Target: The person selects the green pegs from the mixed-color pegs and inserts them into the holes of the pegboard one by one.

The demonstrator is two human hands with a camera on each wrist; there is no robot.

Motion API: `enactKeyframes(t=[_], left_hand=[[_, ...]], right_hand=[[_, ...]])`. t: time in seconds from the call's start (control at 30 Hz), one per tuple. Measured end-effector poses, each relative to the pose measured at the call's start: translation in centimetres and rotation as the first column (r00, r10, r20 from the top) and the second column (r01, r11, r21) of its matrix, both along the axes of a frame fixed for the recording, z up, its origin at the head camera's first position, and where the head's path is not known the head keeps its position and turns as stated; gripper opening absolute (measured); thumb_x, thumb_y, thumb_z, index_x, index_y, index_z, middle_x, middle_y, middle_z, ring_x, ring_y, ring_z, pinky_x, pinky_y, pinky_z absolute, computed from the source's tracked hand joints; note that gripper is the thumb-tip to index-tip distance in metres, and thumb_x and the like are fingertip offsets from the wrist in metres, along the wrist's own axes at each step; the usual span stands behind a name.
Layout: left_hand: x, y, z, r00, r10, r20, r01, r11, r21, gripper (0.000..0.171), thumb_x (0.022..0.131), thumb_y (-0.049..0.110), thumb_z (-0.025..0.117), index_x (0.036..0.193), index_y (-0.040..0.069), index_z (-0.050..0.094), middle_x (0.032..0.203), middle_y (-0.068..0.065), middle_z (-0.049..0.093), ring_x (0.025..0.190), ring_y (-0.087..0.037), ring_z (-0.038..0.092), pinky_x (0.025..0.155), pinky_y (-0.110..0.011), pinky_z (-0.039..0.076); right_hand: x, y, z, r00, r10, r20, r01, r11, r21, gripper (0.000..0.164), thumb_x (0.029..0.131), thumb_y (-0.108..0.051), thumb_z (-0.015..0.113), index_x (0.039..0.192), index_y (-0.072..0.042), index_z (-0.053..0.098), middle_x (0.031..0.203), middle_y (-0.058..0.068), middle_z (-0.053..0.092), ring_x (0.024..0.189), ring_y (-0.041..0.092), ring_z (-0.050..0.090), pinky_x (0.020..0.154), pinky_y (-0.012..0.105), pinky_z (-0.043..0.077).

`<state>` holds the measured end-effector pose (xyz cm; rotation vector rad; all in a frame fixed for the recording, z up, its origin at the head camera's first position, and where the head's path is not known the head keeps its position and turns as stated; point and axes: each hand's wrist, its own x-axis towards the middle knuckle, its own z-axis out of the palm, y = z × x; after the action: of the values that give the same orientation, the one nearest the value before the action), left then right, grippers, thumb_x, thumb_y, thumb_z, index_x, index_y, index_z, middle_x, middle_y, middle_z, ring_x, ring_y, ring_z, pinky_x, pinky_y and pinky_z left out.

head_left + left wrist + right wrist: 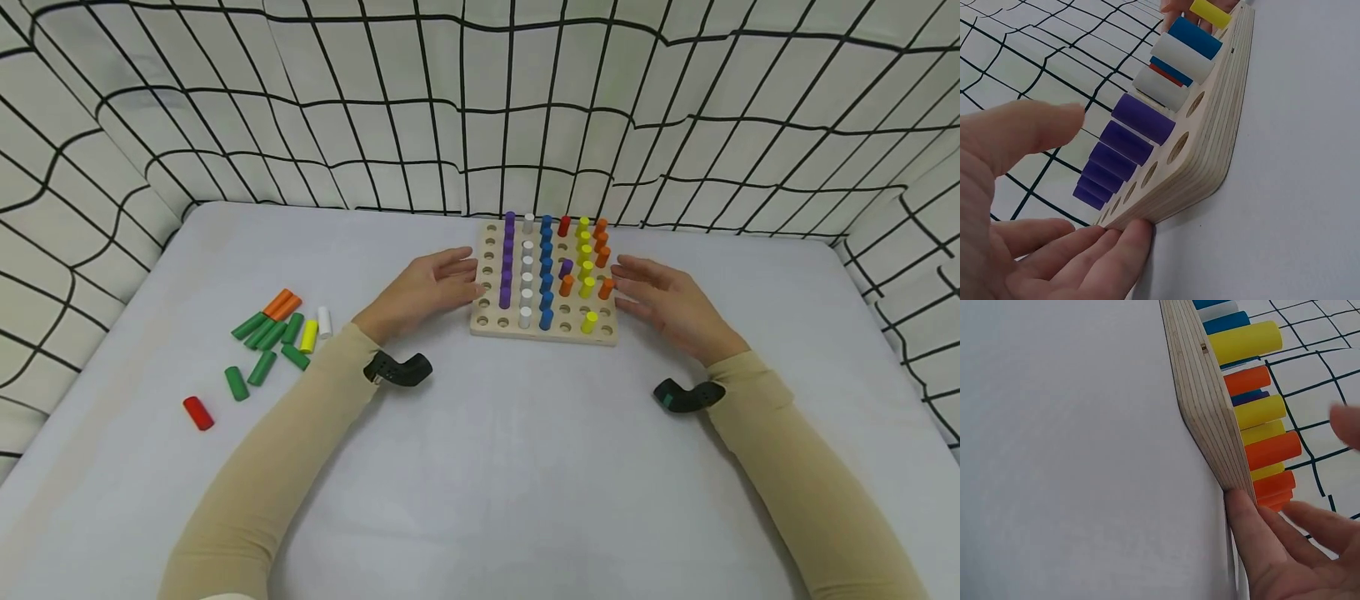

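Note:
A wooden pegboard (pixel 543 337) lies on the table between both hands. Columns of purple pegs (pixel 507 267), white pegs (pixel 527 282), blue pegs (pixel 546 267), yellow pegs (pixel 587 271) and orange pegs (pixel 602 256) stand in its holes. One column mixes a red peg (pixel 564 226), a tilted purple peg (pixel 566 267) and an orange peg (pixel 566 285). The left hand (pixel 420 292) touches the board's left edge with extended fingers, thumb raised apart. At the right edge, fingertips of the right hand (pixel 671 307) rest against the side. Neither hand holds a peg.
Left of the board lie loose green pegs (pixel 262 367), two orange pegs (pixel 282 304), a yellow peg (pixel 309 336) and a white peg (pixel 324 322). A red peg (pixel 198 413) lies nearer the front. Black netting (pixel 510 108) over white sheeting surrounds the table's back and sides.

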<state>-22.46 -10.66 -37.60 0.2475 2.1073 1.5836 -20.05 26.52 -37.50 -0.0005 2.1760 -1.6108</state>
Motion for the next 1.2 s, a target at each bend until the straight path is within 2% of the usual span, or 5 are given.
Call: enactKeyframes(t=[0.17, 0.23, 0.47, 0.73, 1.2], left_hand=[[0.2, -0.4, -0.4, 0.991, -0.129, -0.03, 0.129, 0.992, 0.011, 0.11, 0.082, 0.012, 0.087, 0.167, 0.016, 0.017, 0.175, 0.002, 0.022, 0.16, -0.014, 0.029, 0.126, -0.034, 0.037], [0.3, -0.4, -0.5, 0.987, -0.155, -0.031, 0.156, 0.987, 0.028, 0.116, 0.079, 0.009, 0.089, 0.167, 0.016, 0.014, 0.176, 0.004, 0.018, 0.161, -0.013, 0.025, 0.125, -0.032, 0.038], [0.8, -0.2, -0.8, 0.987, -0.16, -0.019, 0.161, 0.986, 0.044, 0.121, 0.077, 0.003, 0.089, 0.168, 0.017, 0.01, 0.177, 0.004, 0.011, 0.163, -0.014, 0.021, 0.126, -0.032, 0.036], [0.9, 0.0, -1.3, 0.99, -0.133, -0.037, 0.134, 0.991, 0.021, 0.123, 0.076, 0.0, 0.089, 0.168, 0.015, 0.008, 0.177, 0.001, 0.013, 0.16, -0.017, 0.029, 0.122, -0.03, 0.041], [0.7, 0.4, -1.0, 0.995, -0.097, -0.028, 0.096, 0.995, -0.035, 0.122, 0.074, -0.001, 0.09, 0.167, 0.017, 0.013, 0.174, -0.001, 0.022, 0.157, -0.02, 0.037, 0.119, -0.03, 0.046]], right_hand=[[0.2, 0.6, -0.2, 0.994, 0.103, -0.034, -0.096, 0.983, 0.158, 0.089, 0.094, -0.035, 0.077, 0.165, -0.026, 0.025, 0.173, -0.007, 0.028, 0.158, 0.019, 0.036, 0.128, 0.049, 0.034], [0.2, 0.7, -0.2, 0.991, 0.133, -0.024, -0.127, 0.977, 0.172, 0.096, 0.09, -0.033, 0.081, 0.166, -0.027, 0.023, 0.174, -0.009, 0.023, 0.158, 0.019, 0.034, 0.128, 0.048, 0.033], [0.4, 0.2, -0.1, 0.985, 0.168, 0.044, -0.173, 0.974, 0.146, 0.114, 0.082, -0.028, 0.089, 0.167, -0.029, 0.013, 0.175, -0.013, 0.012, 0.161, 0.015, 0.026, 0.123, 0.034, 0.035], [0.3, 0.0, -0.4, 0.989, 0.137, 0.049, -0.143, 0.979, 0.142, 0.116, 0.08, -0.018, 0.09, 0.167, -0.025, 0.014, 0.176, -0.01, 0.013, 0.161, 0.017, 0.026, 0.117, 0.027, 0.039], [0.5, 0.2, -0.4, 0.985, 0.168, 0.029, -0.17, 0.974, 0.147, 0.12, 0.079, -0.017, 0.092, 0.167, -0.027, 0.012, 0.176, -0.009, 0.012, 0.161, 0.019, 0.028, 0.119, 0.027, 0.037]])
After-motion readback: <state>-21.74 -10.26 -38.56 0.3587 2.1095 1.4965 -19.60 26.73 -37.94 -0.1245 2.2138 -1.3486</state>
